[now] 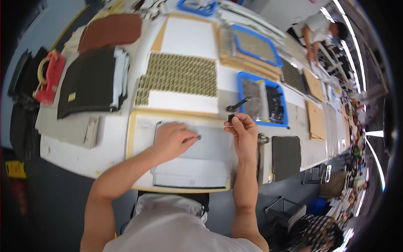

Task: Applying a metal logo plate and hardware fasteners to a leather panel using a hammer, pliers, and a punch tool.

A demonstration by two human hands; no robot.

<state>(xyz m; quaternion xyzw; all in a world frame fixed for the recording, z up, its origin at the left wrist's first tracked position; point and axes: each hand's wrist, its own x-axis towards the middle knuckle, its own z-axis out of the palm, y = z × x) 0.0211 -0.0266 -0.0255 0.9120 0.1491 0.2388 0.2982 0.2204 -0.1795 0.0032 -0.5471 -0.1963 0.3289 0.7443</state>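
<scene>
My left hand [171, 140] is over a light grey flat panel [197, 172]. Its fingertips pinch a small dark grey piece [198, 137], too small to name more closely. To the right, my right hand [243, 129] is raised by the panel's far right corner. Thumb and forefinger there grip a small black piece [231, 118], its exact kind unclear. Under the panel is a board with a yellowish edge [131, 138]. Just beyond my right hand, a black-handled tool [238, 103] lies with its end at a blue tray [287, 113], which holds grey and black pieces.
Rows of small olive-and-dark pieces [182, 75] cover a white board [184, 101] beyond the panel. Dark stacked sheets [86, 84], a brown piece [111, 31] and a red tool [52, 80] are left. A dark pad [286, 158] lies right. Another person [321, 31] works far right.
</scene>
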